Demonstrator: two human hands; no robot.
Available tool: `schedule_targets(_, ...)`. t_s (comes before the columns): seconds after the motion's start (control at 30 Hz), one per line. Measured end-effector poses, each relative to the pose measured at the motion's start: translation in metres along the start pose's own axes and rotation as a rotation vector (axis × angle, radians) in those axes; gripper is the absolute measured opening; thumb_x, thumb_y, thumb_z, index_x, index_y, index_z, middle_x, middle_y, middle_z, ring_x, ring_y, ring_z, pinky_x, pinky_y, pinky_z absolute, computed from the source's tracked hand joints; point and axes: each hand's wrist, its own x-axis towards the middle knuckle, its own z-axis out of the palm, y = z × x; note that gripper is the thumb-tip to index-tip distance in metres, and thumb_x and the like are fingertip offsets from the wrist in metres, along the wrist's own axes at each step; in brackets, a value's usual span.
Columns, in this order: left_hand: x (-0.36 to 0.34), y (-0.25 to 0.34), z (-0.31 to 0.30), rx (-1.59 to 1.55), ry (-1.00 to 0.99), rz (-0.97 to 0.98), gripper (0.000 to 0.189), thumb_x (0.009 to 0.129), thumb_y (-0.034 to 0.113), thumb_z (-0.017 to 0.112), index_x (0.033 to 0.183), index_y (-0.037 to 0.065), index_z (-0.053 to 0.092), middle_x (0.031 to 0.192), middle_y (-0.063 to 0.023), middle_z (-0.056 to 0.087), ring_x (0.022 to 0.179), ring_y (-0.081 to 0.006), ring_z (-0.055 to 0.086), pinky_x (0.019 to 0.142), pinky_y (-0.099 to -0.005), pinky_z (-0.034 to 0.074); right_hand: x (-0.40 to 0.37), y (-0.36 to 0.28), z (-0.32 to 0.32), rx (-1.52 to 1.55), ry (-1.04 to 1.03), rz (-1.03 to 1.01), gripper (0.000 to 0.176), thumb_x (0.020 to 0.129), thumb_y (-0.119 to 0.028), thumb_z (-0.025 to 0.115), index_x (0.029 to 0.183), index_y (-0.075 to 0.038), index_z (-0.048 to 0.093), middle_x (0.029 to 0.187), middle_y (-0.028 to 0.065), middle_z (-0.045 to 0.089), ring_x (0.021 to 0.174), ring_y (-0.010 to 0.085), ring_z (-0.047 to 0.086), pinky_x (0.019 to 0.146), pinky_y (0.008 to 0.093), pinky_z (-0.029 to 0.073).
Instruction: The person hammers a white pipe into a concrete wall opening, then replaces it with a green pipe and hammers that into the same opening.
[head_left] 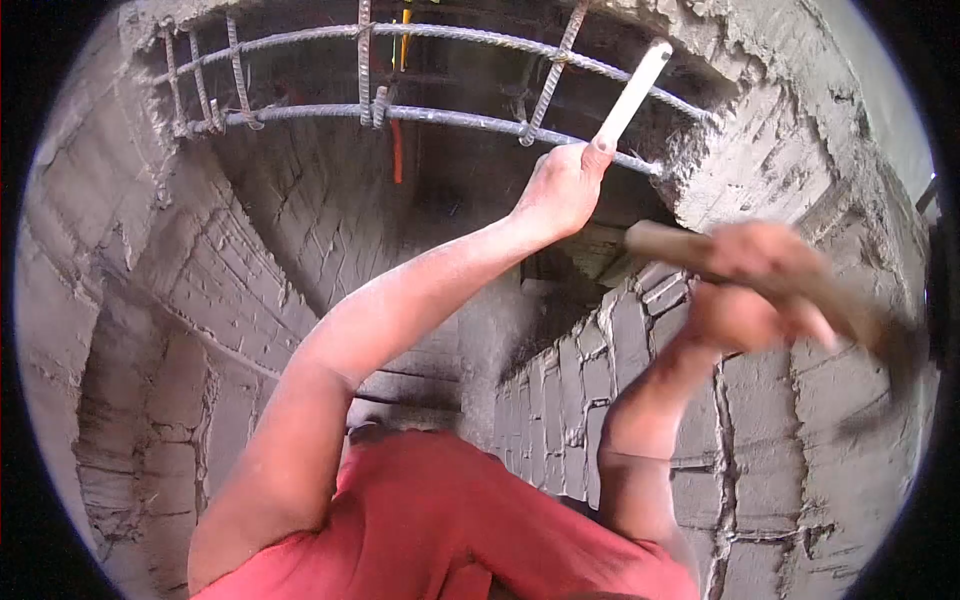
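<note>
My left hand (568,190) is wrapped round a pale, straight chisel (637,88) that slants up and to the right. Its far end overlaps the opening near the rough concrete edge (715,160), in front of the steel bars. Over on the right, my right hand (755,285) grips the wooden handle of a hammer (662,243). The hammer is smeared by motion, its dark head out at the far right, apart from the chisel.
Ribbed rebar (450,117) crosses a broken opening overhead, with short bars tied across it. An orange strip (397,150) hangs there. Rough grey walls (780,420) with block-shaped lines stand close on both sides. Below is my red shirt (430,510).
</note>
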Motion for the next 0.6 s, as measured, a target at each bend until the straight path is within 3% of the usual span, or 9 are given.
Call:
schedule_targets(0.07,-0.005,-0.003,0.001,-0.101,-0.090,-0.093,0.070,0.101,0.065,0.029,0.072,0.004,0.049,0.060,-0.0026,0.046,0.056,-0.0147,0.050,0.054,-0.0343,0.042,0.022,-0.059,0.032,0.055,-0.260,-0.313,0.074,0.069,-0.093,0.047,0.078,-0.021,0.058,0.067,-0.0036,0.044,0.056,0.0121,0.041,0.054,0.0295,0.036)
schedule_targets(0.17,-0.005,-0.003,0.005,-0.134,-0.065,-0.058,0.071,0.099,0.068,0.028,0.070,0.006,0.046,0.062,0.0017,0.043,0.057,-0.0099,0.046,0.053,-0.0311,0.040,0.025,-0.095,-0.004,-0.571,-0.147,-0.992,0.073,0.071,-0.094,0.043,0.071,-0.022,0.056,0.067,-0.0024,0.046,0.057,0.0133,0.042,0.054,0.0334,0.037)
schedule_targets(0.23,-0.005,0.002,0.006,-0.079,-0.045,-0.043,0.069,0.101,0.064,0.028,0.072,0.005,0.048,0.062,-0.0034,0.046,0.058,-0.0154,0.050,0.054,-0.0344,0.041,0.002,0.027,-0.025,0.051,-0.014,-0.812,0.068,0.085,-0.082,0.044,0.073,-0.016,0.057,0.069,0.0002,0.051,0.057,0.0150,0.047,0.054,0.0352,0.042)
schedule_targets(0.3,-0.006,0.003,0.004,0.045,0.011,-0.030,0.066,0.104,0.055,0.030,0.074,0.002,0.053,0.061,-0.0136,0.053,0.058,-0.0265,0.057,0.056,-0.0409,0.044,-0.014,0.094,-0.044,-0.947,-0.131,0.359,0.037,0.100,-0.029,0.055,0.074,-0.004,0.051,0.065,0.0011,0.055,0.057,0.0126,0.054,0.048,0.0256,0.041)
schedule_targets(0.37,-0.004,0.001,0.002,0.137,0.021,-0.023,0.068,0.105,0.056,0.027,0.074,0.002,0.054,0.060,-0.0144,0.053,0.058,-0.0283,0.057,0.057,-0.0422,0.044,-0.026,0.065,-0.029,-1.172,-0.221,0.191,0.039,0.105,-0.037,0.046,0.081,-0.007,0.051,0.065,0.0030,0.054,0.050,0.0138,0.050,0.048,0.0270,0.041)
schedule_targets(0.43,-0.005,-0.008,0.002,-0.052,-0.024,-0.022,0.071,0.102,0.063,0.027,0.071,0.004,0.051,0.058,-0.0079,0.050,0.056,-0.0207,0.055,0.055,-0.0384,0.043,-0.026,0.048,-0.024,-0.684,-0.018,0.013,0.028,0.105,-0.032,0.044,0.094,-0.007,0.053,0.074,0.0053,0.057,0.055,0.0149,0.053,0.049,0.0285,0.043)
schedule_targets(0.5,-0.004,-0.005,-0.004,-0.066,-0.075,-0.108,0.071,0.098,0.070,0.030,0.072,0.006,0.048,0.058,-0.0016,0.045,0.054,-0.0145,0.049,0.053,-0.0326,0.041,0.004,-0.003,-0.007,0.097,0.005,-0.078,0.068,0.083,-0.079,0.051,0.102,-0.014,0.056,0.079,0.0012,0.054,0.057,0.0142,0.046,0.055,0.0327,0.041)
schedule_targets(0.53,-0.010,-0.004,-0.005,-0.119,-0.108,-0.134,0.070,0.098,0.069,0.029,0.073,0.006,0.047,0.058,-0.0007,0.044,0.054,-0.0134,0.048,0.052,-0.0319,0.041,0.018,-0.043,-0.002,0.075,-0.310,-0.166,0.073,0.074,-0.086,0.053,0.103,-0.020,0.060,0.086,-0.0003,0.053,0.069,0.0194,0.045,0.067,0.0380,0.039)
schedule_targets(0.6,-0.008,-0.004,-0.005,-0.174,-0.137,-0.151,0.069,0.099,0.068,0.029,0.074,0.006,0.047,0.058,0.0002,0.043,0.054,-0.0123,0.047,0.052,-0.0313,0.041,0.029,-0.082,0.026,-0.049,-0.288,-0.559,0.076,0.064,-0.094,0.050,0.083,-0.021,0.061,0.071,-0.0031,0.050,0.062,0.0147,0.041,0.062,0.0347,0.038)
